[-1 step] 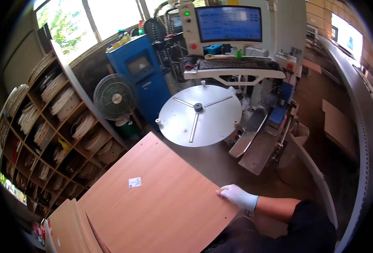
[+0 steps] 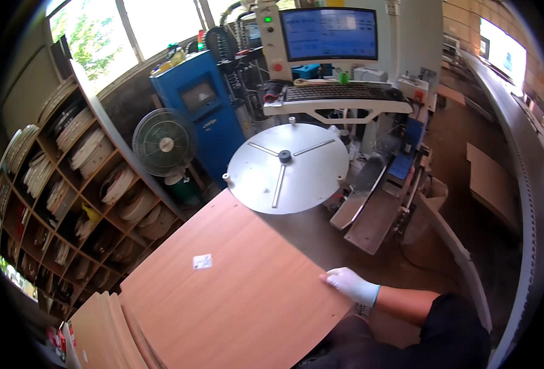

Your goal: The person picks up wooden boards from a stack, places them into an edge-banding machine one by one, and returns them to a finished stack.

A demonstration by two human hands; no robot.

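A large wood-grain panel with a small white label fills the lower middle of the view, tilted. Its right edge is gripped by my right hand, in a white glove with a bluish cuff; the thumb lies along the edge and the other fingers are mostly hidden. A few small holes show near the panel's corners. To its left leans a stack of similar panels, standing on edge. My left hand is out of view.
A round metal turntable stands just beyond the panel, with a keyboard and monitor behind. At left are a fan, a blue cabinet and a shelf of edging rolls. A long machine rail runs along the right.
The surroundings have shifted slightly left in the view, while the panel and my right hand sit slightly farther right. My grip on the panel looks the same.
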